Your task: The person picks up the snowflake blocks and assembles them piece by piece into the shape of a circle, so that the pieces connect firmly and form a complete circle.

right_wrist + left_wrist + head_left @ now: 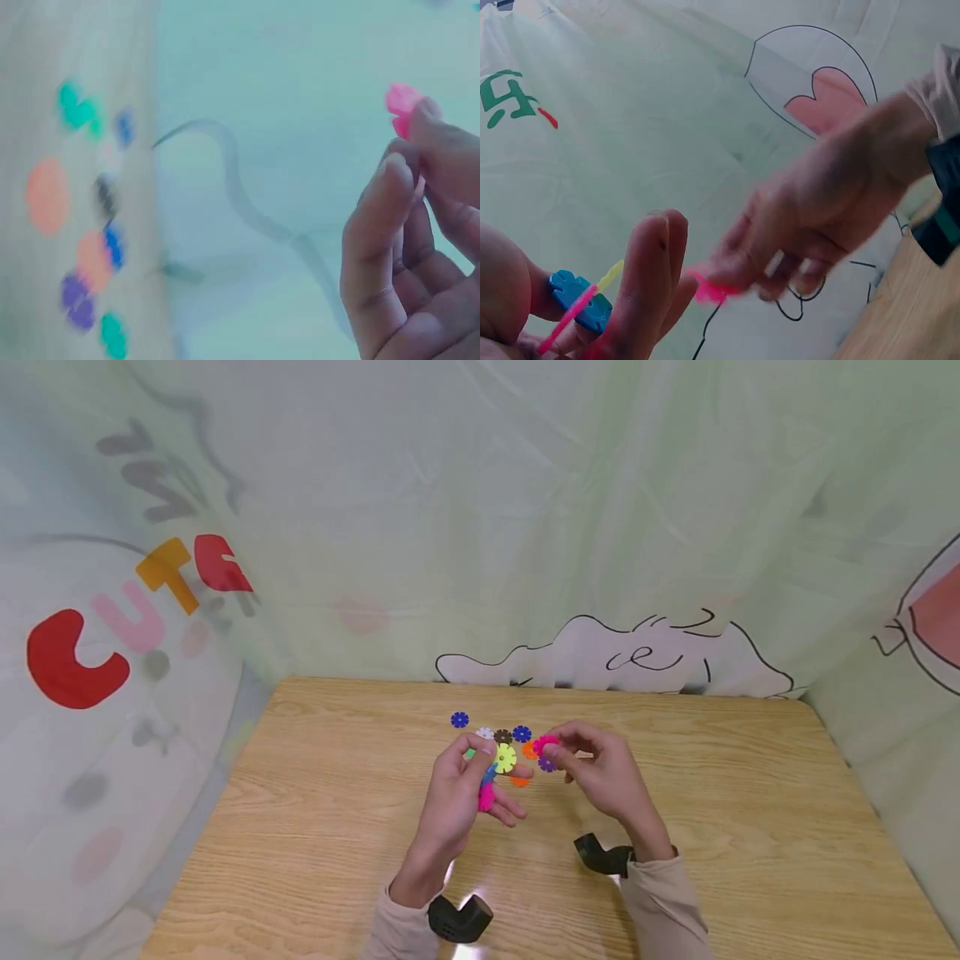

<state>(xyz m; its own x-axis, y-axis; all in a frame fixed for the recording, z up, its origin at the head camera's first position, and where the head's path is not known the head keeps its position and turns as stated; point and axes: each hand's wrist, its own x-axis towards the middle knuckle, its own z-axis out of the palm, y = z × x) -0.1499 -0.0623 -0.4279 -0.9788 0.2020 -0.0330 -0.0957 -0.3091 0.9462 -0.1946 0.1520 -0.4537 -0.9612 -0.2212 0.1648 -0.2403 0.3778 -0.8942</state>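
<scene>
My left hand holds a small joined piece of slotted plastic snowflake discs between thumb and fingers. In it a blue disc is crossed by a pink disc and a yellow disc, the yellow one on the side toward my right hand. Between thumb and fingertips my right hand pinches a single pink snowflake disc, apart from the joined piece and to its right. The other fingers of that hand are bent. Part of the blue disc is hidden by my left hand in the head view.
Loose discs lie on the wooden table just beyond my hands: dark blue, white, brown, purple and orange among them. A printed curtain hangs behind the table's far edge.
</scene>
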